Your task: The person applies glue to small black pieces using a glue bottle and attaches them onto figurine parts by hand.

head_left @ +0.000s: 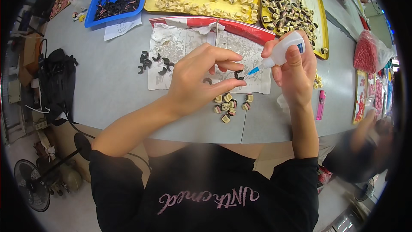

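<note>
Between the thumb and fingertips of my left hand (195, 75) is a small black curved piece (238, 75), its open side turned to the right. My right hand (298, 73) grips a white squeeze bottle (283, 50) with a blue needle tip (254, 70), and the needle's end is at or very close to the black piece. Below both hands lies a glue-stained white sheet (253, 85). Several more black curved pieces (146, 61) lie at its left. Nearer me sits a cluster of small cream blocks with dark and pink sides (226, 106).
Across the back stand a blue tray (89, 19) of black curved pieces, a yellow tray (201, 12) of cream blocks and another yellow tray (322, 25) of dark-sided blocks. A pink lighter (320, 105) lies at right. A person (360, 146) sits beyond; a fan (32, 184) stands lower left.
</note>
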Demonstrator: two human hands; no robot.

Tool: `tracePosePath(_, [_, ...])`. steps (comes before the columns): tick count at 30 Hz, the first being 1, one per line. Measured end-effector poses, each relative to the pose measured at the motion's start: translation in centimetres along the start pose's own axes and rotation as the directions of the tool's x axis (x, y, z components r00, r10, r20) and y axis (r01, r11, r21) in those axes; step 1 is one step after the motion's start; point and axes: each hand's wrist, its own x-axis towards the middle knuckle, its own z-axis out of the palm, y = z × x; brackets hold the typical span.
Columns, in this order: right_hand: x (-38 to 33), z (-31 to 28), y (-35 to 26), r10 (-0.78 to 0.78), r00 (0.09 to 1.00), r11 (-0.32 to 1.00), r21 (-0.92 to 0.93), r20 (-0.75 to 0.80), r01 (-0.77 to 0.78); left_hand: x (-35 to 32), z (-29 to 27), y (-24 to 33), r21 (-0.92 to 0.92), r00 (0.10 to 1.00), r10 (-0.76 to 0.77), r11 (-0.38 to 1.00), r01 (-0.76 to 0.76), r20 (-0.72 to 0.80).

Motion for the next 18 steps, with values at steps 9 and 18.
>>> tracePosePath(9, [0.03, -0.31, -0.07, -0.016, 1.000, 1.000, -0.015, -0.008, 0.016, -0.02, -0.09, 0.04, 0.010, 1.000, 0.015, 1.000, -0.015, -0.007])
tracePosePath(18, [-0.15, 0.15, 0.06, -0.032, 0.999, 0.999, -0.029, -0.025, 0.031, -0.13, -0.09, 0.25, -0.006, 1.000, -0.022, 1.000, 0.023, 0.016])
